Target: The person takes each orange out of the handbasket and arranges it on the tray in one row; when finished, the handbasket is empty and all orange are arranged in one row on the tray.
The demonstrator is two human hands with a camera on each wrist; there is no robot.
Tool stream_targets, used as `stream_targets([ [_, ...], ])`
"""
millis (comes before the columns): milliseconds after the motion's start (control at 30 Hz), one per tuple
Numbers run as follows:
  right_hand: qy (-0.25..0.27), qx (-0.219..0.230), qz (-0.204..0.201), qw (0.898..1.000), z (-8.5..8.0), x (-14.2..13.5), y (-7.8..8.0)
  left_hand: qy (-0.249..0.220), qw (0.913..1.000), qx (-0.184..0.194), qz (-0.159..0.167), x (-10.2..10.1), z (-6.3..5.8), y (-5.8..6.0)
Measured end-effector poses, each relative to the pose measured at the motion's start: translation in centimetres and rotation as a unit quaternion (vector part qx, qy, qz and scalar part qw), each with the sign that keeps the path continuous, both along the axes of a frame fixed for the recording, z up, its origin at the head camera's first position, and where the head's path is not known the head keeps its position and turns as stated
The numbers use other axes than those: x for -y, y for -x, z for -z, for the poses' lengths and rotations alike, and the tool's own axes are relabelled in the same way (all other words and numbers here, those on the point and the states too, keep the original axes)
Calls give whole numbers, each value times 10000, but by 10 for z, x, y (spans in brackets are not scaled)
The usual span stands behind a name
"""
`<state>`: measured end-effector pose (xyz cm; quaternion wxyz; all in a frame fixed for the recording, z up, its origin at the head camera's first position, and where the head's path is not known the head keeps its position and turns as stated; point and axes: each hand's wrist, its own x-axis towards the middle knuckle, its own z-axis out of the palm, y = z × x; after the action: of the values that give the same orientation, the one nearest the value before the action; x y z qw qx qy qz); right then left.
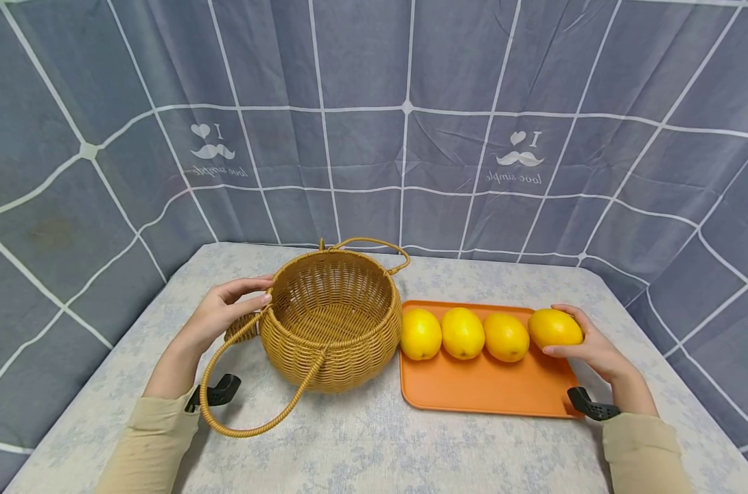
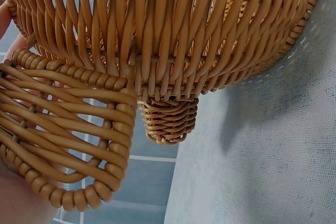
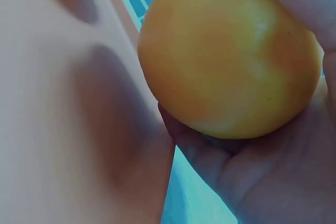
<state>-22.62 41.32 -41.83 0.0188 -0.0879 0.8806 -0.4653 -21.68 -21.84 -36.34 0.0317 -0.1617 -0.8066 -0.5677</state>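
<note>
A round wicker basket [image 1: 337,367] stands left of the middle of the table, its mouth facing up and nothing inside it. My left hand [image 1: 218,314] pinches the basket's left rim between thumb and fingers; in the left wrist view the woven side [image 2: 173,30] fills the top. On an orange tray [image 1: 485,392] to the right, several yellow lemons lie in a row along the far half. Fingers and thumb of my right hand [image 1: 602,353] grip the rightmost lemon [image 1: 554,328]. Up close, the right wrist view shows this lemon [image 3: 226,61] against the palm, above its shadow.
One looped handle [image 1: 250,432] droops toward the table's front, and another [image 1: 374,240] leans out behind the basket. A woven tab [image 2: 63,124] juts from its left side. The tray's left edge meets the basket. A grey checked curtain [image 1: 361,151] surrounds the table.
</note>
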Motion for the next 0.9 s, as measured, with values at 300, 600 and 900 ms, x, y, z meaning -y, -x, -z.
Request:
stream_targets([
  [300, -79, 48, -73, 9999, 1, 3, 3, 3, 10000, 41, -9, 0, 0, 0],
  [600, -172, 50, -48, 9998, -1, 6, 3, 1, 10000, 68, -24, 2, 1, 1],
  [900, -196, -24, -98, 9998, -1, 11, 3, 36, 10000, 46, -7, 2, 1, 2],
])
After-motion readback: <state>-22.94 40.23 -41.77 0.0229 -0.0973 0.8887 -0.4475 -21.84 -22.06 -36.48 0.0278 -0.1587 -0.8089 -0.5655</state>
